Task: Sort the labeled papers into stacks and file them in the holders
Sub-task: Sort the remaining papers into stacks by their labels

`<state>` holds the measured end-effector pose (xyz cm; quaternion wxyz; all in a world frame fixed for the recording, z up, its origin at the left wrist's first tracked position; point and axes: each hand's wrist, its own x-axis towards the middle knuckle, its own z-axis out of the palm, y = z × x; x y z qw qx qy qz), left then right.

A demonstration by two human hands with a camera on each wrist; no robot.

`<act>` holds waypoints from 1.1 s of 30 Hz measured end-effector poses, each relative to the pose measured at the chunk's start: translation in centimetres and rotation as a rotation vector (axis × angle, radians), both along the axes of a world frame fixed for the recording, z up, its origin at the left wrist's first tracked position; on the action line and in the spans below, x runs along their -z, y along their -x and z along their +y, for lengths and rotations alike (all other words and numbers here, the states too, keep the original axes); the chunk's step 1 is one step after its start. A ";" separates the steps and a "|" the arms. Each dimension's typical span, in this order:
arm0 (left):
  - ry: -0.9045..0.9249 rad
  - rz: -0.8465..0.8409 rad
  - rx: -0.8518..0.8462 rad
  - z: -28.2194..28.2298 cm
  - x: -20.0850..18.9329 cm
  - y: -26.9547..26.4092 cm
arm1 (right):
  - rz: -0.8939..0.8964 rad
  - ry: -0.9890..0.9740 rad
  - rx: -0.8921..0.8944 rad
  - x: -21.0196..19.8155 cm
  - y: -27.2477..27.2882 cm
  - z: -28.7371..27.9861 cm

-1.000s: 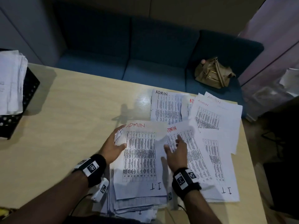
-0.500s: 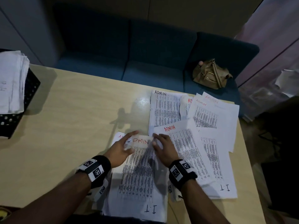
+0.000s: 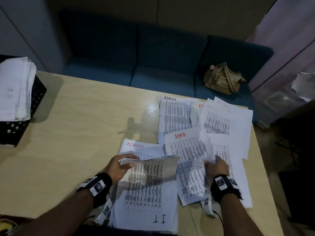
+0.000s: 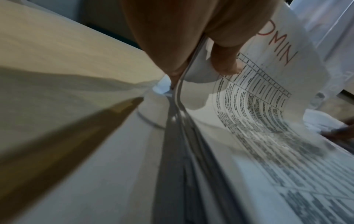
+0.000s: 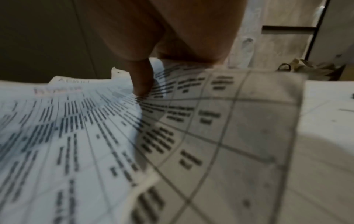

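Printed table sheets lie on the tan table [image 3: 81, 133]. My left hand [image 3: 125, 163] grips the far edge of a thick paper stack [image 3: 150, 188] and lifts it; "I.T" is written at its near end. In the left wrist view the left hand [image 4: 193, 50] pinches several sheet edges, and beneath them lies a sheet marked ADMIN [image 4: 277, 50], also seen in the head view as the ADMIN sheet [image 3: 136, 147]. My right hand [image 3: 213, 165] pinches the right edge of another red ADMIN sheet [image 3: 189, 160], which curls up. In the right wrist view the right hand's thumb [image 5: 141, 78] presses on that sheet.
More ADMIN sheets [image 3: 175, 116] fan out toward the table's far right corner. A black perforated holder [image 3: 18, 128] stuffed with papers [image 3: 15, 87] stands at the left edge. Behind the table is a blue sofa [image 3: 153, 75] with a tan bag [image 3: 223, 79].
Both hands were on the top of the near stack. My left hand has since lifted the stack's far edge, uncovering an ADMIN sheet, and my right hand moved right onto the neighbouring ADMIN sheet.
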<state>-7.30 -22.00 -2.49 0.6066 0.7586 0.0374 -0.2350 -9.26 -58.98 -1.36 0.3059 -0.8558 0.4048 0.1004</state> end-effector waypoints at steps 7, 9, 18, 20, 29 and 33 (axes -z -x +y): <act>-0.007 0.021 -0.009 0.0 -0.6 -0.3 | -0.327 -0.130 0.235 -2.3 1.4 -1.0; -0.031 0.010 -0.028 0.0 -1.0 -0.3 | -0.424 -0.172 0.332 -2.8 2.0 -1.9; 0.019 0.067 -0.120 3.5 -4.0 -0.2 | -0.143 -0.341 -0.019 -2.7 2.6 4.6; 0.002 0.060 -0.194 4.7 -4.4 -0.4 | -0.034 -0.315 -0.163 -1.8 2.0 7.4; -0.058 0.177 -0.267 6.9 -3.0 0.7 | 0.066 -0.297 -0.267 -1.3 0.1 16.3; -0.072 0.147 -0.248 6.5 -3.4 0.8 | 0.042 -0.181 -0.419 -1.9 -0.1 16.8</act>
